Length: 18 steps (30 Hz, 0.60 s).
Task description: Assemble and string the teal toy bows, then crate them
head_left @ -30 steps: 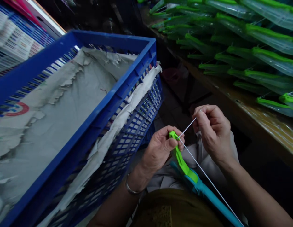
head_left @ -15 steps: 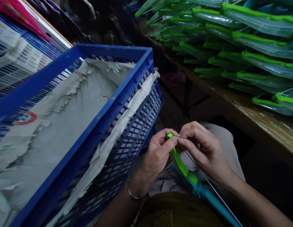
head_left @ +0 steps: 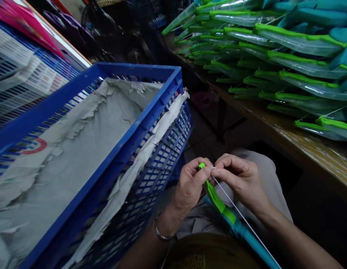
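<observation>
A green and teal toy bow lies across my lap, its green tip up. My left hand is closed round the bow's green upper limb, thumb pressed near the tip. My right hand pinches a thin white string right at that tip, touching my left thumb. The string runs taut down along the bow toward its teal handle.
A big blue plastic crate lined with torn grey paper stands at my left. A wooden bench on the right carries several green toy bows in clear bags. More blue crates stand at the far left.
My right hand, which held the string stretched out away from the bow tip, has come in to the tip and now pinches the string against it. The view tilted slightly.
</observation>
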Motion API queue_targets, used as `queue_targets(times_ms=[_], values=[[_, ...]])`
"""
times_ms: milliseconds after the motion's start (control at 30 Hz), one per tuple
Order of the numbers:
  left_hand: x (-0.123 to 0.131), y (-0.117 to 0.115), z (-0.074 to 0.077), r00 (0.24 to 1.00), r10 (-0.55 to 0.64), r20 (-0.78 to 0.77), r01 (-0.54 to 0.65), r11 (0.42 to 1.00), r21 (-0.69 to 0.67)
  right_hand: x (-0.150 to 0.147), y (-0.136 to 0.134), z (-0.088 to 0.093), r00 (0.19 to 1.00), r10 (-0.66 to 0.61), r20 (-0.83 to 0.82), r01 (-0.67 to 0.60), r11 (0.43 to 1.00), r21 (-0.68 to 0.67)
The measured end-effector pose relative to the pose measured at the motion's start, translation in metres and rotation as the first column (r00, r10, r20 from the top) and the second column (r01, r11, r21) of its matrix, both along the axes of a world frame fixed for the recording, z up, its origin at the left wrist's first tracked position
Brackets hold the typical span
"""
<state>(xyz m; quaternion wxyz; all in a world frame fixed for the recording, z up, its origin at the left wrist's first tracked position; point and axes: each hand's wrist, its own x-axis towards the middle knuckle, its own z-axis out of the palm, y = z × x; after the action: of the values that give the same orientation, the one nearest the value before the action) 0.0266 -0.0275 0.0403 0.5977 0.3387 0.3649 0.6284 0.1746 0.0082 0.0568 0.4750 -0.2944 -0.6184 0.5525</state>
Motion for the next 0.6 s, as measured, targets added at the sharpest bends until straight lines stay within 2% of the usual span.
queue_targets(times_ms=[100,167,267,333,433,600], values=[[0.005,-0.001,-0.003,0.995,0.076,-0.061,-0.079,0.996,-0.04,0.003,-0.006,0.002,0.987,-0.095,0.128,0.057,0.96,0.273],[0.008,0.0,-0.003,0.991,0.105,-0.089,-0.109,0.993,-0.053,0.004,-0.009,0.004,0.964,-0.186,0.188,0.085,0.891,0.445],[0.01,0.003,0.002,0.992,0.103,-0.069,-0.109,0.99,-0.087,0.003,-0.008,0.006,0.945,-0.27,0.184,0.095,0.766,0.636],[0.01,0.004,0.006,0.998,0.059,-0.012,-0.06,0.989,-0.138,0.002,-0.006,0.005,0.956,-0.246,0.16,0.069,0.718,0.692],[0.008,0.005,0.01,0.998,-0.011,0.056,0.021,0.983,-0.185,0.001,-0.003,0.001,0.961,-0.213,0.175,0.021,0.691,0.723],[0.006,0.006,0.006,0.997,0.016,0.071,-0.003,0.984,-0.178,-0.001,-0.003,-0.004,0.922,-0.341,0.181,0.073,0.615,0.785]])
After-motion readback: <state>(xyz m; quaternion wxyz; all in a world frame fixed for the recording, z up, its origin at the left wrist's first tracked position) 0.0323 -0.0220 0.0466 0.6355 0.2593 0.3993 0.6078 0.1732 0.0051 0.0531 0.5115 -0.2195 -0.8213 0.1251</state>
